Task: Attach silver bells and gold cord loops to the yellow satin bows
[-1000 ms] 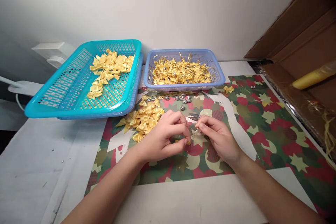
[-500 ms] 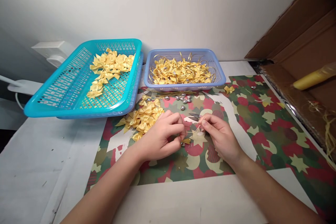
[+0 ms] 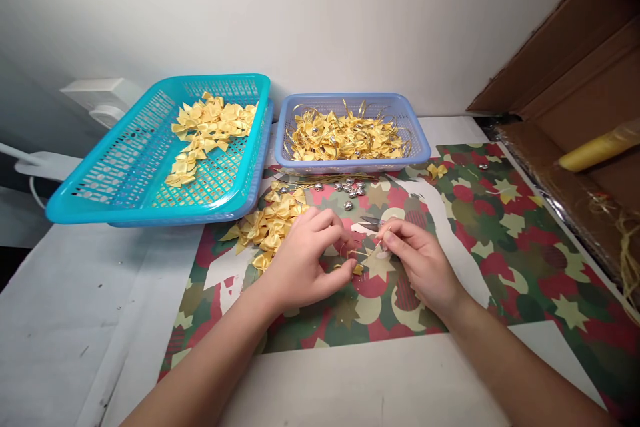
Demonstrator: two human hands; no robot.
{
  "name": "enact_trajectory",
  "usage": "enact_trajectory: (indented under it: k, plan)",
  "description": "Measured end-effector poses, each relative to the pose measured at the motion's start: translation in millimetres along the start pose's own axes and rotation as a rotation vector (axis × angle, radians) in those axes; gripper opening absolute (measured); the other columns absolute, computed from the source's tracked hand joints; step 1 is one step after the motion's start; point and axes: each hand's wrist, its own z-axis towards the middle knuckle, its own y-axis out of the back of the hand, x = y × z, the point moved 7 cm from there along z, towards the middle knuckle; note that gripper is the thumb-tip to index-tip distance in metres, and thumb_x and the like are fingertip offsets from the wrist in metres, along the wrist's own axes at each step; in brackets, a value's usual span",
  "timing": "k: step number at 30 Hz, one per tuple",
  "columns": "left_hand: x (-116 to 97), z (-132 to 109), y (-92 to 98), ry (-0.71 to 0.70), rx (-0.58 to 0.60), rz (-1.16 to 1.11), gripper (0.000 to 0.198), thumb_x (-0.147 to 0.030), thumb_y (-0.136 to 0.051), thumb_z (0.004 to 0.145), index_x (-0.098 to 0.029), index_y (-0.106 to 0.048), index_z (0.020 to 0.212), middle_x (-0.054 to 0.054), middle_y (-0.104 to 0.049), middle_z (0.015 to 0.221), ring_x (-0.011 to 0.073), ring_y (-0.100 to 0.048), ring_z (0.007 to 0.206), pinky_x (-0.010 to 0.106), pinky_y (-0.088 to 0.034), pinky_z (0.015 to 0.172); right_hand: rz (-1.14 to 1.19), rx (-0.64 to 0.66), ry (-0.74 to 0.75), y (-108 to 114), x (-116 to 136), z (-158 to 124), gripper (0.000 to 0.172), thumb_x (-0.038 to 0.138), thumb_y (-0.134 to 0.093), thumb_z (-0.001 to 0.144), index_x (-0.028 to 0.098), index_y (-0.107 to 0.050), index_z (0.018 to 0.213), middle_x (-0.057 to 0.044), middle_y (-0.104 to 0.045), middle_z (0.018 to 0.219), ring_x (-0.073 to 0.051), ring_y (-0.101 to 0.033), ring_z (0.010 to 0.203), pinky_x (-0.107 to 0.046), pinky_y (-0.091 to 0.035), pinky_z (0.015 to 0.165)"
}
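My left hand [image 3: 314,259] hovers over the patterned sheet with thumb and forefinger apart. By its fingertips lie a small yellow ribbon bow [image 3: 357,269], partly hidden, and a thin gold cord [image 3: 353,252]. My right hand [image 3: 423,260] is closed, pinching a thin pale strand between thumb and forefinger. Dark scissor blades [image 3: 371,222] stick out leftward from the same hand, their handles covered by it. A pile of yellow bows [image 3: 273,223] sits just beyond my left hand. Several silver bells [image 3: 349,205] lie behind both hands.
A turquoise basket [image 3: 150,215] with yellow bows stands at the left. At the back, a blue-purple basket [image 3: 350,164] holds bows with gold cords and bells. A loose bow [image 3: 437,171] lies right of it. An open cardboard box [image 3: 565,87] borders the right side.
My left hand has opened, its thumb and forefinger moving apart near the bow, with gold cord now visible between the hands. My right hand has barely moved.
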Motion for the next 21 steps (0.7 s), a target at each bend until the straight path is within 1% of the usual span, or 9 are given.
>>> enact_trajectory:
  k: [4, 7, 12, 21]
  plan:
    - [2.0, -1.4, -2.4, 0.049, 0.008, 0.073, 0.015, -0.021, -0.051, 0.086, -0.021, -0.066, 0.082, 0.005, -0.062, 0.084, 0.0208, -0.050, 0.080, 0.038, -0.040, 0.075, -0.014, -0.006, -0.004, 0.2, 0.5, 0.5, 0.020, 0.034, -0.057, 0.092, 0.022, -0.064, 0.078, 0.001, -0.051, 0.077, -0.013, -0.046, 0.069, -0.026, -0.038, 0.067]
    - [3.9, -1.6, -2.5, 0.087, 0.010, 0.071, 0.019, -0.019, -0.050, 0.086, -0.020, -0.068, 0.080, 0.005, -0.063, 0.081, 0.0202, -0.050, 0.077, 0.037, -0.040, 0.074, -0.013, -0.013, -0.005, 0.6, 1.1, 1.0, 0.020, 0.034, -0.057, 0.092, 0.022, -0.063, 0.077, 0.001, -0.051, 0.076, -0.013, -0.047, 0.071, -0.025, -0.039, 0.066]
    - [9.6, -3.0, -2.1, 0.166, 0.002, 0.023, 0.018, -0.018, -0.052, 0.084, -0.020, -0.069, 0.077, 0.003, -0.063, 0.077, 0.0196, -0.051, 0.076, 0.035, -0.041, 0.072, -0.006, -0.037, -0.003, 3.6, 3.7, -0.6, 0.019, 0.035, -0.060, 0.090, 0.021, -0.065, 0.079, -0.001, -0.054, 0.079, -0.014, -0.051, 0.072, -0.024, -0.043, 0.063]
    - [11.6, -3.7, -5.6, 0.218, 0.060, 0.042, 0.016, -0.017, -0.054, 0.081, -0.019, -0.066, 0.070, 0.003, -0.062, 0.074, 0.0194, -0.050, 0.075, 0.035, -0.041, 0.071, -0.004, -0.041, 0.066, 6.0, 11.5, 0.2, 0.018, 0.033, -0.059, 0.091, 0.022, -0.065, 0.078, 0.000, -0.054, 0.079, -0.013, -0.049, 0.070, -0.023, -0.043, 0.061]
